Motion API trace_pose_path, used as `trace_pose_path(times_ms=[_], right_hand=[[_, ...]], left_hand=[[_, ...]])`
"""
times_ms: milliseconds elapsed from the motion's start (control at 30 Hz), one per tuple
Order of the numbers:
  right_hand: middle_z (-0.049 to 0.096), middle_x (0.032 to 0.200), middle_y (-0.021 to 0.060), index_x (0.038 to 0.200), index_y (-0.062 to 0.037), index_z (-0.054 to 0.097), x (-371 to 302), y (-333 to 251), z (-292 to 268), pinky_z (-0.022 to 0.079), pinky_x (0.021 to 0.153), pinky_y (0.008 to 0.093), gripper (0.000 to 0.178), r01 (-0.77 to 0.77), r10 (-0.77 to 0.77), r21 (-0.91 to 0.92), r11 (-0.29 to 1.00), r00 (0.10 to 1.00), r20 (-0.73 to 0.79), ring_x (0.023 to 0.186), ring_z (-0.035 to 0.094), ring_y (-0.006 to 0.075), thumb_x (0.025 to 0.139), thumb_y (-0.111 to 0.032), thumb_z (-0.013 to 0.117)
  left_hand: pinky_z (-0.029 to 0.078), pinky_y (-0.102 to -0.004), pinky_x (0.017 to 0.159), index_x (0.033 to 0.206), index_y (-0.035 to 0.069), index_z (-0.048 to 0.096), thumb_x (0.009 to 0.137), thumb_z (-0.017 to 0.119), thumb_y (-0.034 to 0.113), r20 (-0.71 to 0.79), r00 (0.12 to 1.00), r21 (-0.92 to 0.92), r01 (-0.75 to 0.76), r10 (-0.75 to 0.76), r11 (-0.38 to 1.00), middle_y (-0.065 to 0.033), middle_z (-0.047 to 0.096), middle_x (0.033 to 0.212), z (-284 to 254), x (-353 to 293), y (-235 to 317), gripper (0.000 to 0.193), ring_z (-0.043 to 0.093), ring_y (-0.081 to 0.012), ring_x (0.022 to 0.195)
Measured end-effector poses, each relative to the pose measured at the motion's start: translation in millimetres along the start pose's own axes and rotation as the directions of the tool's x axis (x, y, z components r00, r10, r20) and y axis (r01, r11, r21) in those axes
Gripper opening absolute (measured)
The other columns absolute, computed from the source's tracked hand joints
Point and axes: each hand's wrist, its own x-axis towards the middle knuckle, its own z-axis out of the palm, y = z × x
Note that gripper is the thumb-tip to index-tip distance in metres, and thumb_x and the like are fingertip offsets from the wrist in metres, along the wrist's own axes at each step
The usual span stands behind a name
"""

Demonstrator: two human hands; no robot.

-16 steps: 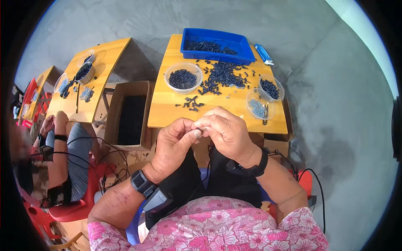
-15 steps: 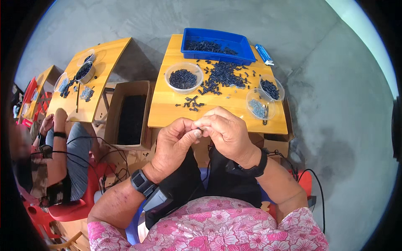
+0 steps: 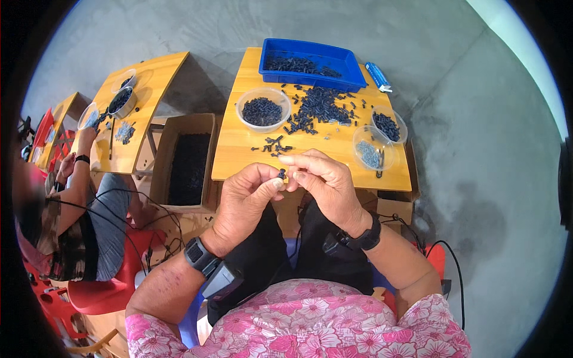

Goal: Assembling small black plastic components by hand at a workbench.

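Left hand (image 3: 243, 196) pinching a small black part (image 3: 282, 173)
The part sits between thumb and forefinger; the right hand (image 3: 329, 186) is just beside, whether gripping anything I cannot tell; beyond, loose black pieces (image 3: 322, 106) cover the tabletop (image 3: 234, 143) near a blue tray (image 3: 313, 79).

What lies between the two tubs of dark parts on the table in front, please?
In the head view, a heap of small dark parts lies between them.

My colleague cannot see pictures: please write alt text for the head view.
The left hand pinches a small black part, the right hand close beside it; beyond, a yellow table bears a blue tray and round tubs of small parts.
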Motion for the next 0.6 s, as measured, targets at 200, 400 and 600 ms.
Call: trace_pose_path(times_ms=[200, 400, 600], right_hand=[[0.061, 0.084, 0.0082, 0.103, -0.0006, 0.067, 0, 3, -5, 0.051, 0.065, 0.0252, 0.021, 0.048, -0.046, -0.08, 0.996, 0.999, 0.024, 0.071, 0.064, 0.0147, 0.086, 0.006, 0.056], [0.063, 0.083, 0.0102, 0.098, -0.0034, 0.067, -4, 9, 2, 0.052, 0.064, 0.0281, 0.023, 0.181, -0.184, -0.275, 0.944, 0.983, 0.014, 0.071, 0.065, 0.0207, 0.08, 0.008, 0.058], [0.063, 0.084, 0.0094, 0.097, -0.0033, 0.067, -5, 15, 4, 0.052, 0.063, 0.0276, 0.021, 0.223, -0.238, -0.28, 0.934, 0.971, -0.021, 0.07, 0.064, 0.02, 0.081, 0.007, 0.061]], left_hand=[[0.05, -0.0209, 0.07, 0.096, 0.001, 0.061, 0.093, 0.06, 0.008, 0.024, 0.999, -0.034, 0.049, -0.048, 0.998, -0.0035, 0.066, 0.089, 0, 0, 2, 0.008, 0.06, -0.0066, 0.078], [0.052, -0.0215, 0.072, 0.098, 0.001, 0.061, 0.093, 0.059, 0.007, 0.026, 0.997, -0.076, 0.068, -0.066, 0.995, -0.0041, 0.067, 0.09, 0, -1, -4, 0.008, 0.061, -0.0075, 0.08], [0.052, -0.022, 0.071, 0.097, 0.001, 0.061, 0.092, 0.06, 0.006, 0.039, 0.997, -0.063, 0.068, -0.065, 0.996, -0.004, 0.066, 0.089, -3, -1, -13, 0.008, 0.062, -0.0078, 0.081]])
